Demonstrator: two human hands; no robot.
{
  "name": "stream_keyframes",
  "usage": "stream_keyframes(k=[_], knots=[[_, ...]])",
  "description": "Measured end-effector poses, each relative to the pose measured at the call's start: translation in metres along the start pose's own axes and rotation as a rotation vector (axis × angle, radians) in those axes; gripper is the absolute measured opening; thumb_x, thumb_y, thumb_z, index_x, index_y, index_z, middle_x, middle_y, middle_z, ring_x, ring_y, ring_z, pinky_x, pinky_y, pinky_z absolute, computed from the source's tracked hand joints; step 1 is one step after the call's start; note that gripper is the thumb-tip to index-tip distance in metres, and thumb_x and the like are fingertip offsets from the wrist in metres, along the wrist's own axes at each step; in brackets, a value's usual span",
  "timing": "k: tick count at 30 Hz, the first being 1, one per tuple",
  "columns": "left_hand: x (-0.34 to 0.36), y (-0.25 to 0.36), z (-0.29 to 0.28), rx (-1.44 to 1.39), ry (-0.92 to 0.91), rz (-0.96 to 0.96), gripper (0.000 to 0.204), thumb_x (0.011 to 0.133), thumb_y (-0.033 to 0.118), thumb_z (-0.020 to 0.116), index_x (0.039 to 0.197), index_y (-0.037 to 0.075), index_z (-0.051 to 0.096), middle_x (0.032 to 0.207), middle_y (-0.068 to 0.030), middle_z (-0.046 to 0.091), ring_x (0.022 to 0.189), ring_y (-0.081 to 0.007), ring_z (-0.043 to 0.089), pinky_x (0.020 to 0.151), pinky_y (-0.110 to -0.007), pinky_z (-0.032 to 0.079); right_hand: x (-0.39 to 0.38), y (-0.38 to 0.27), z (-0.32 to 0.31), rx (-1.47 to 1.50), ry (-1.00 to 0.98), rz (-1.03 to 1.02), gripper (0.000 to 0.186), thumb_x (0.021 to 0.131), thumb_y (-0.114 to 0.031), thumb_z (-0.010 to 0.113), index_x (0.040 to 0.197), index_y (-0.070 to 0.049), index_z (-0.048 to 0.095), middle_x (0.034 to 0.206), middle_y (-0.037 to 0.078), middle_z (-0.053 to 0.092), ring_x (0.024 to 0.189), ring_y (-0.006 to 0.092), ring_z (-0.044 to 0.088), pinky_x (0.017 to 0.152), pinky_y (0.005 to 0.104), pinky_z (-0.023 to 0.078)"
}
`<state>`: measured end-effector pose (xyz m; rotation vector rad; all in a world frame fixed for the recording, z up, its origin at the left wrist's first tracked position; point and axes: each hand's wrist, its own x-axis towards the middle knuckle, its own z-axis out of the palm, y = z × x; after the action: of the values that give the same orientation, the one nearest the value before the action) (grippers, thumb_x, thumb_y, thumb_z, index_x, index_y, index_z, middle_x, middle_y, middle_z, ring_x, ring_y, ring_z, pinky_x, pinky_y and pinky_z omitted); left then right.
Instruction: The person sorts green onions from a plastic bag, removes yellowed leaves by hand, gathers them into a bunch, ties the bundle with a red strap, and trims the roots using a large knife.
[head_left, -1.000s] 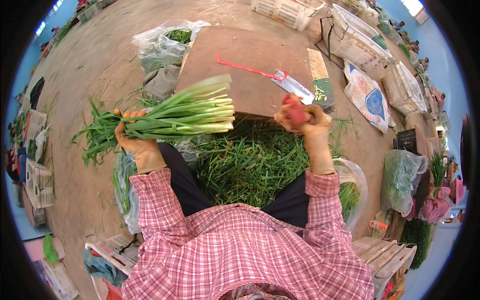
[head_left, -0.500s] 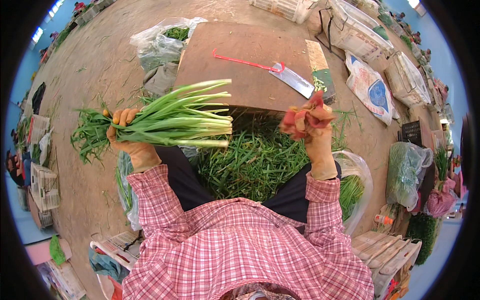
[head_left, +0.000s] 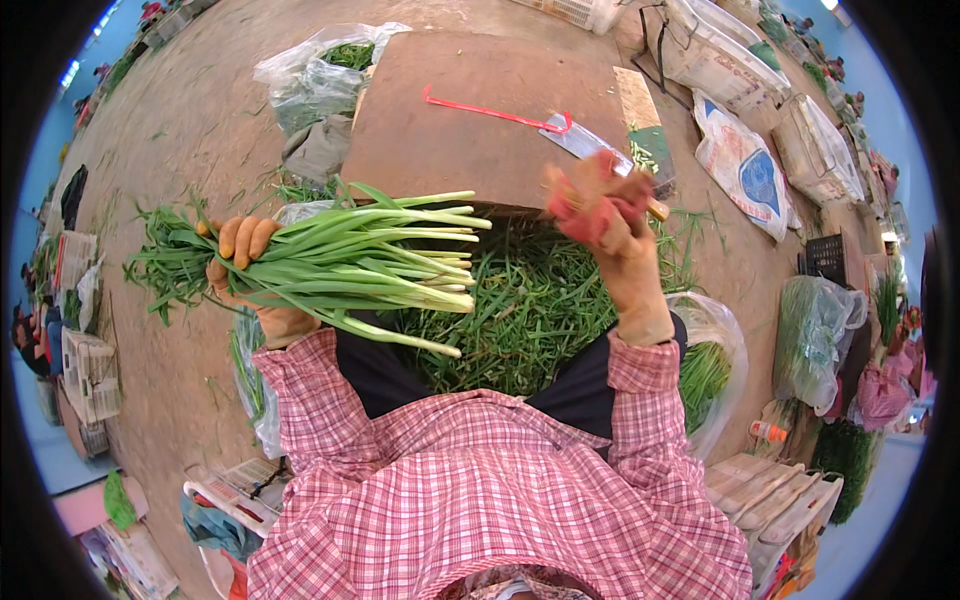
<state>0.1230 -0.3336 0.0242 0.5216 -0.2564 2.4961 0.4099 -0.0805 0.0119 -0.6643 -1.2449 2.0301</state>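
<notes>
My left hand (head_left: 245,262) is wrapped round a bunch of garlic chives (head_left: 400,248) at its leafy end, with the pale stem ends pointing right. The bunch is held over the left side of a heap of loose green leaves (head_left: 520,310) between my knees. My right hand (head_left: 625,265) is raised on the right, closed on a crumpled red cloth (head_left: 598,200) that is smeared by motion. Just beyond the cloth, a cleaver (head_left: 583,142) lies on a brown board (head_left: 480,90), partly hidden. A thin red rod (head_left: 490,110) rests beside its blade.
Plastic bags of greens stand far left (head_left: 318,80), by my right knee (head_left: 708,375) and further right (head_left: 815,330). A white sack (head_left: 742,170) lies right of the board, near white crates (head_left: 815,150). Cut bits (head_left: 643,150) lie at the board's right edge.
The bunch in my left hand has shifted slightly right and its stems have fanned out, one drooping lower. My right hand has tilted left, carrying the red cloth up and leftward.
</notes>
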Motion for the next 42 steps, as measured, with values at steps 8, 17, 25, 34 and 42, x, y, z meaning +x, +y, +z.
stream_keyframes(k=[8, 17, 25, 34, 42], knots=[[0.002, -0.013, -0.008, 0.139, 0.012, -0.051, 0.037, 0.080, 0.005, 0.065, 0.117, 0.005, 0.064, 0.079, -0.0015, 0.055, 0.065, -0.0116, 0.050, 0.067, -0.029, 0.043, 0.012, 0.020, 0.060, -0.423, -0.379, 0.194, 0.030, 0.081, 0.005, 0.066, 0.111, 0.002, 0.063, 0.099, 0.008, 0.067, 0.094, 0.0144, 0.063, 0.078, 0.0287, 0.055], [0.013, -0.011, -0.006, 0.089, -0.027, -0.029, 0.034, 0.079, 0.005, 0.065, 0.113, 0.004, 0.066, 0.079, -0.0002, 0.053, 0.066, -0.0115, 0.051, 0.069, -0.028, 0.043, -0.016, 0.013, 0.036, -0.033, -0.176, 0.251, 0.035, 0.077, 0.000, 0.067, 0.111, 0.001, 0.059, 0.117, 0.014, 0.063, 0.099, 0.0229, 0.065, 0.081, 0.0371, 0.057], [0.002, -0.025, -0.031, 0.212, -0.050, -0.187, 0.034, 0.081, 0.005, 0.068, 0.115, 0.003, 0.065, 0.081, -0.0012, 0.055, 0.064, -0.0120, 0.050, 0.069, -0.029, 0.043, -0.021, 0.048, 0.039, -0.534, -0.239, 0.098, 0.028, 0.073, 0.000, 0.072, 0.099, -0.001, 0.061, 0.090, 0.005, 0.064, 0.087, 0.0133, 0.061, 0.072, 0.0275, 0.051], [0.011, -0.014, -0.001, 0.155, -0.056, -0.046, 0.036, 0.080, 0.003, 0.069, 0.115, 0.003, 0.065, 0.079, 0.0007, 0.056, 0.064, -0.0103, 0.053, 0.068, -0.027, 0.045, -0.013, -0.005, 0.016, 0.126, 0.116, 0.102, 0.044, 0.078, -0.005, 0.064, 0.121, 0.004, 0.058, 0.117, 0.017, 0.066, 0.097, 0.0240, 0.068, 0.077, 0.0304, 0.053], [0.008, -0.026, -0.017, 0.186, -0.011, -0.181, 0.038, 0.081, 0.002, 0.062, 0.119, 0.000, 0.062, 0.079, -0.0019, 0.053, 0.067, -0.0134, 0.053, 0.068, -0.029, 0.043, -0.006, 0.023, 0.054, -0.396, -0.382, 0.191, 0.037, 0.079, 0.001, 0.067, 0.116, 0.004, 0.059, 0.102, 0.008, 0.065, 0.092, 0.0139, 0.061, 0.078, 0.0273, 0.051]])
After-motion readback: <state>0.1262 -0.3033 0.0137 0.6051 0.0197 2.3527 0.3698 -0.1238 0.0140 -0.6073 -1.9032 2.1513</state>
